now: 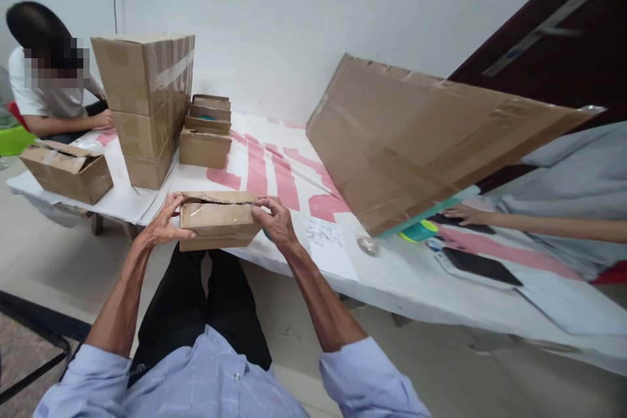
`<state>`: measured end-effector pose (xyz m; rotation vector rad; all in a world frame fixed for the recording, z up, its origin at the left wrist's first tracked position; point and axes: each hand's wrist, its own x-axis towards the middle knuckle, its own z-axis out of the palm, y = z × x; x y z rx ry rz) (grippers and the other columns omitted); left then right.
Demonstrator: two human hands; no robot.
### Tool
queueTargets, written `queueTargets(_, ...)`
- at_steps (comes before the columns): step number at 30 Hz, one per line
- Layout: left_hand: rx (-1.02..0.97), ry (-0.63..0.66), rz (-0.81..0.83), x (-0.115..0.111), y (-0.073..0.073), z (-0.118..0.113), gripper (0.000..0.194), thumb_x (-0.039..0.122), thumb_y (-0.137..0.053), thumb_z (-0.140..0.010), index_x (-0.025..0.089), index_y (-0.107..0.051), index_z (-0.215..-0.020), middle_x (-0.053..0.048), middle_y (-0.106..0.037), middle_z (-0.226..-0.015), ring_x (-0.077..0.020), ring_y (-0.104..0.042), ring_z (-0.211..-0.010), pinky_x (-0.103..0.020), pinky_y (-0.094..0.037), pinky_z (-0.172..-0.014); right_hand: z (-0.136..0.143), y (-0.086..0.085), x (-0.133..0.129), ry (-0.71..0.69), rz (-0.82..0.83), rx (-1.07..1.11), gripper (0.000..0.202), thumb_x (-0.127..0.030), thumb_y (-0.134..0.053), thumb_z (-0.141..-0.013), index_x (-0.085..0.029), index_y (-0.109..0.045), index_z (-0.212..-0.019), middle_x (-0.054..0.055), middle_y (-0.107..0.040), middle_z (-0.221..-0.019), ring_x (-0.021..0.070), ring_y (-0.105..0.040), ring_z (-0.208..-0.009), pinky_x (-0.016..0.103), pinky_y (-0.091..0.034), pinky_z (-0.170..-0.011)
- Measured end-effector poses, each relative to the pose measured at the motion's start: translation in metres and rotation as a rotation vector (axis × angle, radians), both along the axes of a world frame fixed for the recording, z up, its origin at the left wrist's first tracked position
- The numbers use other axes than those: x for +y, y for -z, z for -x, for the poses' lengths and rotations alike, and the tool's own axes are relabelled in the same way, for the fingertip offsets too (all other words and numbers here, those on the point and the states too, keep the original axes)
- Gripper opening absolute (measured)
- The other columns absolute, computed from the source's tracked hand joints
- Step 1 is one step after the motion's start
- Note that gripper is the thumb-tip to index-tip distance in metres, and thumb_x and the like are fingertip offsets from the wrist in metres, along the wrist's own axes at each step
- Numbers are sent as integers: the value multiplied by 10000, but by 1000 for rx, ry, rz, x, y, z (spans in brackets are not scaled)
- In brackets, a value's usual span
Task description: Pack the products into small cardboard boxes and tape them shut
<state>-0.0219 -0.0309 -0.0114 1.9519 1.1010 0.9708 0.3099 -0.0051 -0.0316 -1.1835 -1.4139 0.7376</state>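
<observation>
A small brown cardboard box sits at the table's front edge, just above my lap. Its top flaps meet with a narrow dark gap between them. My left hand grips the box's left end, thumb on the front face and fingers at the top corner. At the right end, my right hand pinches the top edge by the flap. Whatever lies inside the box is hidden.
Stacked taped cartons stand at the back left, with open small boxes beside them. Another box is far left. A large cardboard panel leans at right, near a tape roll and a tablet-like device. People sit at both sides.
</observation>
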Motion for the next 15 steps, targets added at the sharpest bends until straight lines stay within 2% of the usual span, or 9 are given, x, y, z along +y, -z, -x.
queueTargets(6,20,19,16,-1,0,-1,913,477,-958,-632,318,-588,-1451,-101,-460,-1445,-396,-450,-1452,-617,-485,-1171,-1,5,2,37,9,35,315,-530,-728,-753,-221,-725,-808,92,-713,-1110,295,-645,-1119,470,-500,-1070)
queueTargets(11,-20,51,17,-2,-1,-2,943,518,-958,-641,307,-579,-1479,-125,-455,-1494,-401,-439,-1477,-617,-481,-1174,-1,6,2,43,9,8,300,-519,-725,-765,-222,-714,-803,85,-706,-1081,289,-652,-1107,459,-524,-1032)
queueTargets(15,-55,30,-25,-5,1,-8,931,513,-977,-621,281,-606,-1443,-143,-468,-1507,-411,-462,-1470,-614,-490,-1170,-4,12,3,67,8,-5,340,-557,-712,-774,-221,-725,-825,73,-724,-1017,276,-663,-1042,452,-537,-990)
